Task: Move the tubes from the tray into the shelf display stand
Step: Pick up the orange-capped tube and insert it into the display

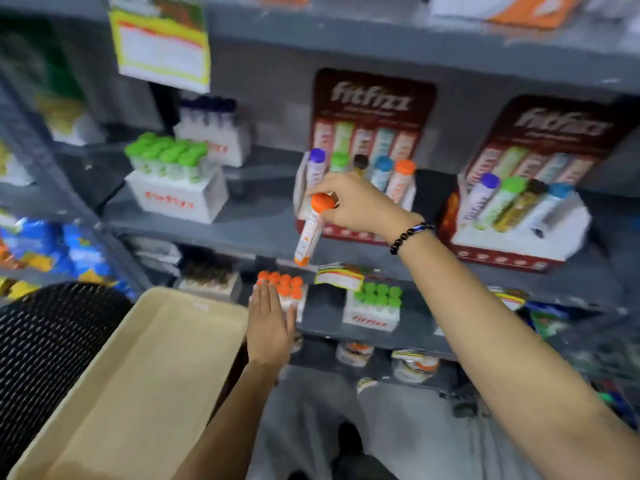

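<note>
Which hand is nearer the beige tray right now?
Left. The left hand is open and flat just beside the far right corner of the beige tray. The right hand is up at the shelf display stand, holding an orange-capped tube, well above the tray.

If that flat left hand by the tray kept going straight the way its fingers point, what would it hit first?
Probably the cluster of orange-capped tubes on the lower grey shelf: the left hand points its fingers straight at them. Depth is unclear.

Two display stands (360, 188) (519, 216) sit side by side on the shelf (263, 233); the tray (145, 375) lies below, left.
</note>
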{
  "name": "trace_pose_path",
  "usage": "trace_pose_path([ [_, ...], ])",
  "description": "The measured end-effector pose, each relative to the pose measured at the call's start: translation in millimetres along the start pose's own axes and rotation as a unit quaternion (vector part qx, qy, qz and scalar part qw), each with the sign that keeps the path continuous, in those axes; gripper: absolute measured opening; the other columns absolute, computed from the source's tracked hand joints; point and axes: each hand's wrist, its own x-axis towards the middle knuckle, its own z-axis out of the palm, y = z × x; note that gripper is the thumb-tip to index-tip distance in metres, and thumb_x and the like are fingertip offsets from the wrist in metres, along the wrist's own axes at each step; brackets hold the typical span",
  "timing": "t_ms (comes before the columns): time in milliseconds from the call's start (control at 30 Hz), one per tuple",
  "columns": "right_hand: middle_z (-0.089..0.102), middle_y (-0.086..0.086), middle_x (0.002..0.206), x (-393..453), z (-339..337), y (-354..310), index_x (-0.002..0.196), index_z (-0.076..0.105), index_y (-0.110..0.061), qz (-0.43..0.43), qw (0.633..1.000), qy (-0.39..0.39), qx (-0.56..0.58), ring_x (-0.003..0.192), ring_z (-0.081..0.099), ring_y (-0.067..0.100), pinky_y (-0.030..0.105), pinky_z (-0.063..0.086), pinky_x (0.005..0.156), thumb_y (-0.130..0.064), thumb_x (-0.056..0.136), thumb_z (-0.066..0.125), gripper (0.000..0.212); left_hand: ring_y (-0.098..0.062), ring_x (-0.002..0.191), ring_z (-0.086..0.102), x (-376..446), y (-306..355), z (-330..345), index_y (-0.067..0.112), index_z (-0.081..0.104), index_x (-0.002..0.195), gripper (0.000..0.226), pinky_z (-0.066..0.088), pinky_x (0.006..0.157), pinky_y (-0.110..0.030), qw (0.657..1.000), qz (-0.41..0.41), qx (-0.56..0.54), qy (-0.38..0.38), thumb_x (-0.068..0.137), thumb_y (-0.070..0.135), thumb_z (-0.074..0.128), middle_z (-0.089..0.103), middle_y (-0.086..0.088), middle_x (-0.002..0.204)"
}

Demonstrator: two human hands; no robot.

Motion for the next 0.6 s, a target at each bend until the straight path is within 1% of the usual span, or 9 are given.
trace_pose_path([
  [33, 0.066, 0.016, 0.106, -17, -18, 14, 0.109, 0.065, -0.004, 0.020, 1.000, 0.015, -0.006, 0.100, 0.059, 0.030, 0.041, 0.047, 0.087, -0.008, 0.075, 0.067, 0.034, -0.048, 0.130, 0.035, 4, 18, 3, -0.013, 0.038, 0.131, 0.081, 0.028, 0.108, -0.056, 1.000, 0.028, 0.000, -0.008, 0.093, 0.052, 0.009, 0.039, -0.034, 0.139],
  [100, 0.067, 0.013, 0.107, -52, -51, 41, 0.108, 0.066, -0.005, 0.065, 0.997, 0.046, -0.011, 0.101, 0.059, 0.028, 0.035, 0.047, 0.088, -0.004, 0.075, 0.067, 0.033, -0.041, 0.138, 0.025, 12, 52, 13, -0.009, 0.030, 0.137, 0.094, 0.016, 0.115, -0.046, 0.997, 0.070, 0.010, -0.030, 0.086, 0.062, -0.005, 0.029, -0.029, 0.147],
  [133, 0.067, 0.013, 0.107, -69, -65, 56, 0.109, 0.067, -0.007, 0.086, 0.994, 0.060, -0.016, 0.101, 0.060, 0.027, 0.029, 0.045, 0.085, -0.003, 0.074, 0.068, 0.035, -0.036, 0.141, 0.018, 14, 68, 22, -0.006, 0.024, 0.140, 0.094, 0.010, 0.117, -0.041, 0.995, 0.088, 0.017, -0.040, 0.084, 0.063, -0.006, 0.022, -0.025, 0.150],
  [233, 0.066, 0.014, 0.108, -123, -101, 98, 0.111, 0.067, -0.010, 0.143, 0.984, 0.103, -0.026, 0.094, 0.058, 0.019, 0.015, 0.033, 0.072, -0.002, 0.074, 0.068, 0.038, -0.029, 0.144, 0.006, 23, 116, 50, 0.001, 0.015, 0.144, 0.071, 0.003, 0.120, -0.038, 0.988, 0.143, 0.029, -0.058, 0.094, 0.051, 0.011, 0.011, -0.019, 0.155],
  [333, 0.067, 0.013, 0.113, -167, -129, 140, 0.111, 0.067, -0.011, 0.180, 0.975, 0.131, -0.020, 0.081, 0.055, 0.008, 0.008, 0.038, 0.062, 0.003, 0.076, 0.064, 0.037, -0.027, 0.145, 0.004, 31, 164, 74, 0.002, 0.013, 0.145, 0.081, -0.001, 0.118, -0.035, 0.980, 0.178, 0.048, -0.071, 0.086, 0.056, -0.002, 0.009, -0.017, 0.156],
  [367, 0.066, 0.012, 0.115, -180, -137, 153, 0.111, 0.067, -0.013, 0.193, 0.972, 0.132, -0.020, 0.081, 0.060, 0.011, 0.009, 0.046, 0.062, 0.003, 0.076, 0.064, 0.039, -0.027, 0.145, 0.004, 35, 178, 82, 0.001, 0.013, 0.145, 0.079, 0.000, 0.118, -0.036, 0.980, 0.180, 0.048, -0.073, 0.088, 0.055, 0.001, 0.009, -0.017, 0.156],
  [433, 0.064, 0.008, 0.121, -201, -152, 181, 0.112, 0.067, -0.018, 0.212, 0.969, 0.128, -0.024, 0.097, 0.064, 0.024, 0.032, 0.055, 0.083, 0.000, 0.076, 0.068, 0.040, -0.028, 0.145, 0.004, 44, 203, 99, 0.001, 0.012, 0.145, 0.071, 0.002, 0.120, -0.037, 0.980, 0.176, 0.052, -0.080, 0.093, 0.050, 0.013, 0.009, -0.018, 0.156],
  [500, 0.063, 0.008, 0.124, -216, -163, 208, 0.113, 0.066, -0.020, 0.224, 0.966, 0.122, -0.035, 0.108, 0.059, 0.026, 0.031, 0.047, 0.091, -0.002, 0.076, 0.070, 0.041, -0.029, 0.144, 0.003, 53, 222, 114, 0.000, 0.011, 0.145, 0.068, 0.003, 0.120, -0.038, 0.980, 0.167, 0.058, -0.087, 0.095, 0.047, 0.018, 0.008, -0.018, 0.156],
  [600, 0.062, 0.007, 0.126, -230, -174, 244, 0.114, 0.066, -0.020, 0.240, 0.963, 0.112, -0.048, 0.112, 0.057, 0.025, 0.028, 0.042, 0.093, 0.000, 0.077, 0.066, 0.042, -0.030, 0.144, 0.001, 66, 239, 133, 0.000, 0.008, 0.145, 0.066, 0.003, 0.119, -0.040, 0.983, 0.133, 0.078, -0.103, 0.098, 0.043, 0.026, 0.005, -0.019, 0.156],
])
